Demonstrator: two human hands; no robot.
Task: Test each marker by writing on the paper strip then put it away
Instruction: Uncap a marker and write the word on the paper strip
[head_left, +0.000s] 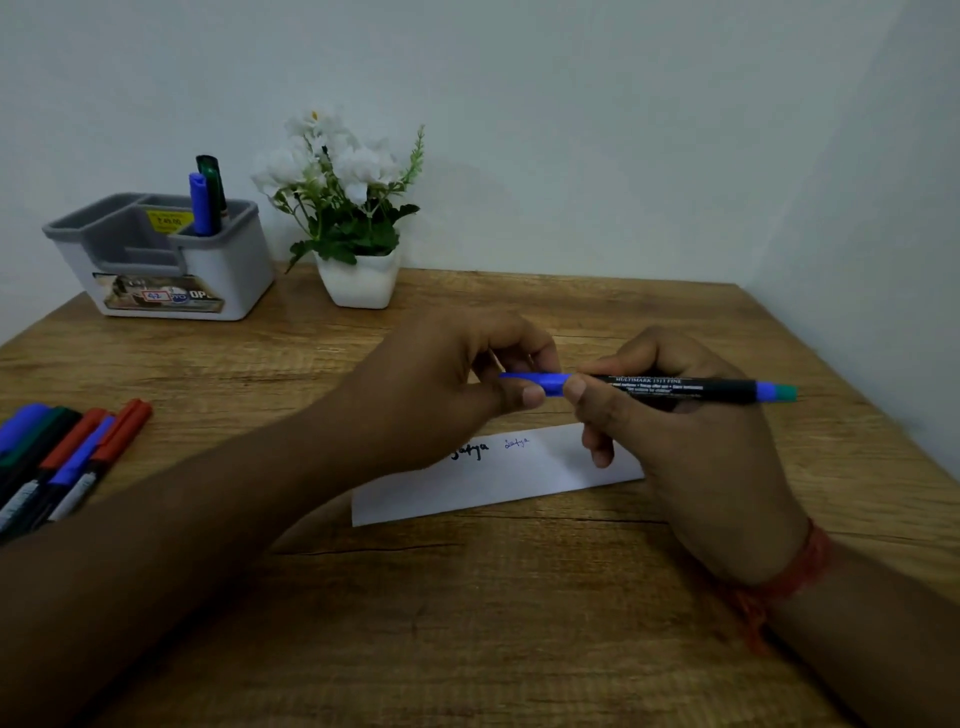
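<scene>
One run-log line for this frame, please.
left hand pinches blue cap | right hand holds blue marker above paper strip | two markers in organizer

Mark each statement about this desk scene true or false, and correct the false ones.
1. Both hands hold a blue marker above the paper strip. True.
2. The paper strip is blank. False: two words are written on it.
3. Markers stand in the organizer. True.
4. The flower pot stands left of the organizer. False: it stands to its right.
5. Loose markers lie at the table's left edge. True.
</scene>
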